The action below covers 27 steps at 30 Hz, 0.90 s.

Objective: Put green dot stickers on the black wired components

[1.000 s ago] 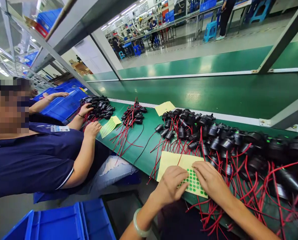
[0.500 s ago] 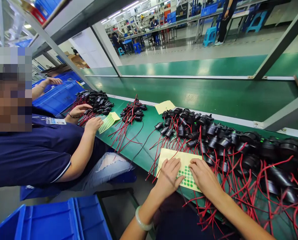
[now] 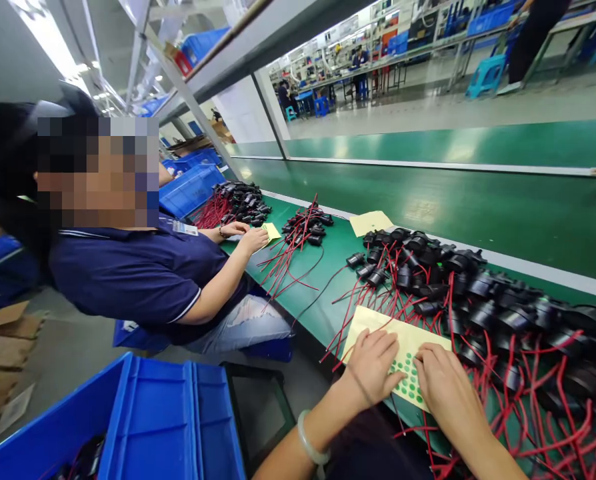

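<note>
A pale yellow sheet (image 3: 361,327) with rows of round green stickers (image 3: 411,383) lies at the table's front edge. My left hand (image 3: 375,363) rests on its left part, open, fingers stretched flat and thumb apart. At the sheet's right side, my right hand (image 3: 441,377) has its fingers bent and drawn together beside the stickers; whatever its fingertips hold is hidden. Just beyond the sheet is a pile of black cylindrical parts (image 3: 478,313) with red wires (image 3: 521,400), some of them running by the sheet's edges.
To the left, a co-worker (image 3: 143,280) handles a similar sheet (image 3: 272,231) beside a heap of black parts (image 3: 243,200). A smaller bunch (image 3: 313,227) and another yellow sheet (image 3: 371,223) lie between us. Blue bins (image 3: 158,413) stand low at left; a metal post (image 3: 271,113) rises behind.
The view has swung left, so everything sits further right. My hands keep almost the same places on the sheet. The co-worker's hands have come closer together over their sheet.
</note>
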Each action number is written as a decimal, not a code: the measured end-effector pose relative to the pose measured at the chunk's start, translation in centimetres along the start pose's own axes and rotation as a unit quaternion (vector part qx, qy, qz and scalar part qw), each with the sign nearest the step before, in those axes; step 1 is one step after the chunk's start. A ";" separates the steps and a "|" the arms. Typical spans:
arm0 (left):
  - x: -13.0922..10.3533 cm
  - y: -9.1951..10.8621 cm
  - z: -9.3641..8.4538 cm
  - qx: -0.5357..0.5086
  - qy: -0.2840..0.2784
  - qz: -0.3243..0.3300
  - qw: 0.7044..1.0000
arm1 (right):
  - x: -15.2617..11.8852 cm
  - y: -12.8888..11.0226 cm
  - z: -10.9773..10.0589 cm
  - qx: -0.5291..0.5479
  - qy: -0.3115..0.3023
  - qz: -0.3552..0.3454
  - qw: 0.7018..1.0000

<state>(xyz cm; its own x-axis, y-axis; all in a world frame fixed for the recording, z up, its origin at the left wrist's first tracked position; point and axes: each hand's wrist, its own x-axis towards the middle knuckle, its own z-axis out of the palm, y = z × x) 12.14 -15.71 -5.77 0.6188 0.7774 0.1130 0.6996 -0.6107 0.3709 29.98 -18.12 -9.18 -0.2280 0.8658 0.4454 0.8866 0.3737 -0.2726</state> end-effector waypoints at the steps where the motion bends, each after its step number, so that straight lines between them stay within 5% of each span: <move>1: 0.0 0.0 0.0 0.001 0.001 -0.001 1.000 | 0.0 0.1 0.1 -0.006 -0.001 0.000 1.000; 14: -0.1 0.1 0.3 -0.008 0.020 -0.004 1.000 | 0.1 0.4 0.8 -0.056 -0.023 0.002 0.998; 18: -0.4 -0.1 -0.3 -0.060 0.063 0.029 0.996 | -0.4 0.7 0.7 -0.022 -0.003 0.003 1.000; 22: 1.1 -2.6 -4.4 -0.062 0.131 0.035 0.989 | -0.6 1.4 0.1 0.016 0.013 0.020 1.000; 27: 8.7 -11.6 -11.8 0.076 0.151 -0.151 0.974 | -0.3 1.2 -0.7 0.036 0.019 0.040 0.998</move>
<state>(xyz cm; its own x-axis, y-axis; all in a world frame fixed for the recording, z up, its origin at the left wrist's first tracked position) 5.18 -0.10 1.75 0.2599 0.9200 0.2935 0.8921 -0.3450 0.2916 31.39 -18.14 -9.00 -0.1399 0.8812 0.4515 0.8697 0.3273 -0.3695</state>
